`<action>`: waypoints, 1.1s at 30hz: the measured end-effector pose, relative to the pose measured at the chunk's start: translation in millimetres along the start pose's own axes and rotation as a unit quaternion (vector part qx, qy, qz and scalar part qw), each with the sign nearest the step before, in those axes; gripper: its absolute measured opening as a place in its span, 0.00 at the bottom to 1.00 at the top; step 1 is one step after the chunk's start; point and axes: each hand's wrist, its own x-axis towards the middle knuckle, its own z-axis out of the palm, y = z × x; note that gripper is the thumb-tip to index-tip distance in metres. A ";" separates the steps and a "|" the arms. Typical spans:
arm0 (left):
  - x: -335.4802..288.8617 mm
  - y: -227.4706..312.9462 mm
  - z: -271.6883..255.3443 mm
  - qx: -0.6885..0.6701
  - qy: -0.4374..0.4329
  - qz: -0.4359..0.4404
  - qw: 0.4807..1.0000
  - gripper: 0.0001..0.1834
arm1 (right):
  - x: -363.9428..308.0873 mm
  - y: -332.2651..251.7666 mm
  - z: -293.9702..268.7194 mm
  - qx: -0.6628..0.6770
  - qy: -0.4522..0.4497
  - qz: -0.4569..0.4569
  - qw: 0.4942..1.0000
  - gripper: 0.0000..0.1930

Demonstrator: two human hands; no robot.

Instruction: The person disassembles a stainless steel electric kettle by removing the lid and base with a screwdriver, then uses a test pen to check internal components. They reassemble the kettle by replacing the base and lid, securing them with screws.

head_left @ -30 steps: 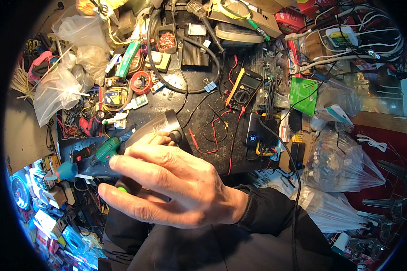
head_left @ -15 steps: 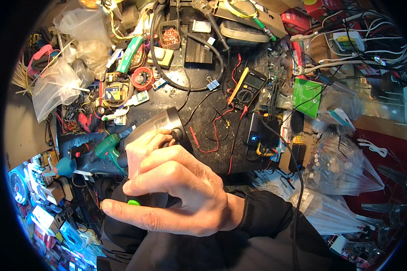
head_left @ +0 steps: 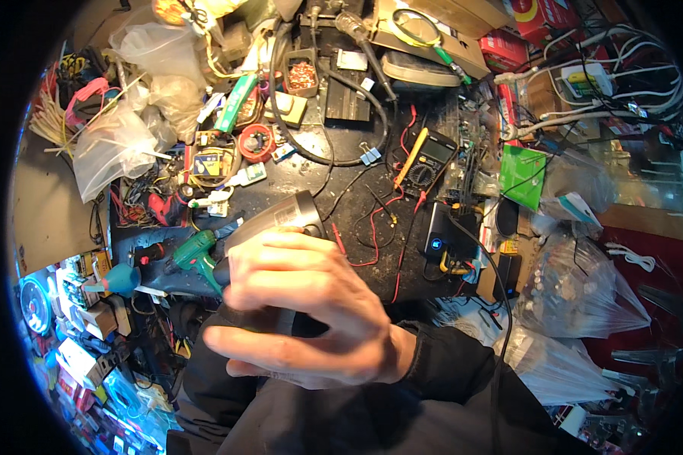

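A grey, tube-shaped device (head_left: 279,214) with a dark rear part is held over the bench's near edge, tilted up to the right. My left hand (head_left: 275,238) grips it, mostly hidden behind my right hand, with only a strip of fingers showing at the top. In front of it is my right hand (head_left: 322,299), slightly blurred. Its fingers are bent, and the thumb stands well apart from them, with dark shapes in the gap. Whether this hand touches the device is hard to make out. Left of the device lies a green drill-like tool (head_left: 197,254).
On the dark bench (head_left: 288,182) lie a yellow-black multimeter (head_left: 426,163) with red and black leads, a black box (head_left: 451,227) with a lit blue display, and a looped black cable (head_left: 387,125). Plastic bags (head_left: 577,288) fill the right side; wires and small parts crowd the left.
My right hand has lowered its fingers and now covers most of my left hand. The green spot by my right thumb is out of sight. The whole view has shifted slightly.
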 end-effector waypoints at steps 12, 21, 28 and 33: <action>7.3 -16.3 16.4 0.123 0.095 0.094 0.983 0.14 | 4.9 0.9 -11.3 0.086 -0.045 0.068 0.993 0.14; 3.9 -14.5 20.7 0.135 0.087 0.050 0.986 0.14 | -1.4 2.6 -13.8 0.113 -0.043 0.098 0.988 0.11; 6.4 -9.9 14.0 0.151 0.104 0.084 0.980 0.12 | 2.4 5.5 -8.0 -0.038 -0.018 0.036 0.998 0.20; 5.1 -18.0 9.8 0.140 0.083 0.132 0.978 0.14 | -0.3 -0.5 -9.3 -0.004 -0.025 0.058 0.998 0.16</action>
